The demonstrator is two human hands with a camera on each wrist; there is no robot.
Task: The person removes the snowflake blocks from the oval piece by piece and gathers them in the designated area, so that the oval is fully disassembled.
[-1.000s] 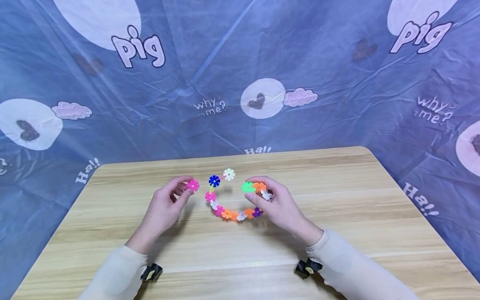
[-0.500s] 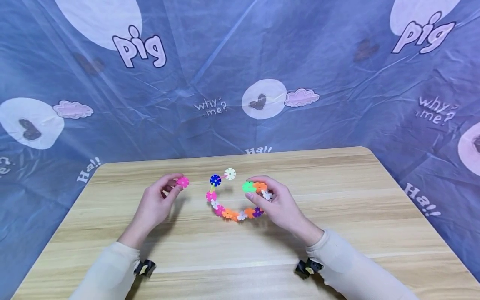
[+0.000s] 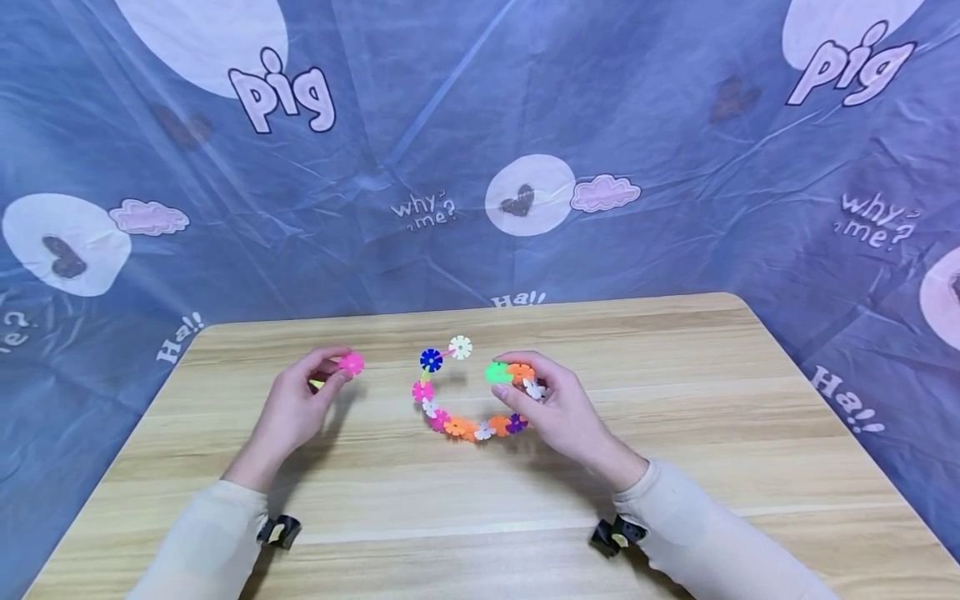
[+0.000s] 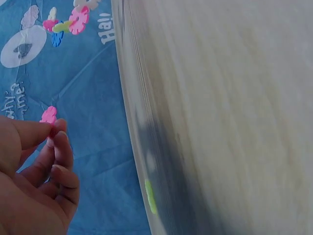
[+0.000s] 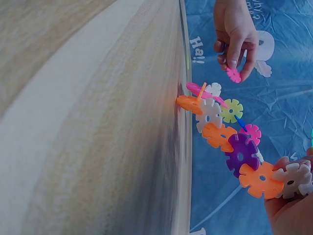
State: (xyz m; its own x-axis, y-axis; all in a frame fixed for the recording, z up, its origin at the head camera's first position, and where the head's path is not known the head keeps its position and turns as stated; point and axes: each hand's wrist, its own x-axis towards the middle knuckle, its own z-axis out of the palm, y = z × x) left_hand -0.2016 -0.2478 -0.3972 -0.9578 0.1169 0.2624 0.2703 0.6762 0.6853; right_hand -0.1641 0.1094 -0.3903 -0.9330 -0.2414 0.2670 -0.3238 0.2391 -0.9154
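Between thumb and fingertips, my left hand [image 3: 296, 404] pinches a loose pink snowflake disc [image 3: 352, 364], held above the table left of the chain. The chain of slotted snowflake discs [image 3: 454, 427] curves in an open ring, in pink, white, orange, purple, blue and other colours. My right hand [image 3: 561, 408] grips its right end around a green disc [image 3: 496, 372] and an orange disc [image 3: 522, 373]. A cream disc [image 3: 461, 347] forms the other end, beyond a blue disc [image 3: 431, 360]. In the right wrist view, a purple disc [image 5: 242, 154] hangs mid-chain near the right hand.
A yellow-green disc [image 4: 150, 196] lies on the table, mostly hidden behind my left hand in the head view. The wood-grain table [image 3: 480, 517] reaches back to a blue printed cloth [image 3: 420, 167]. Both wrists carry a dark strap-mounted device.
My left hand has moved left with the pink disc, away from the chain, and part of the yellow-green disc shows now. My right hand and the chain stay almost where they were.
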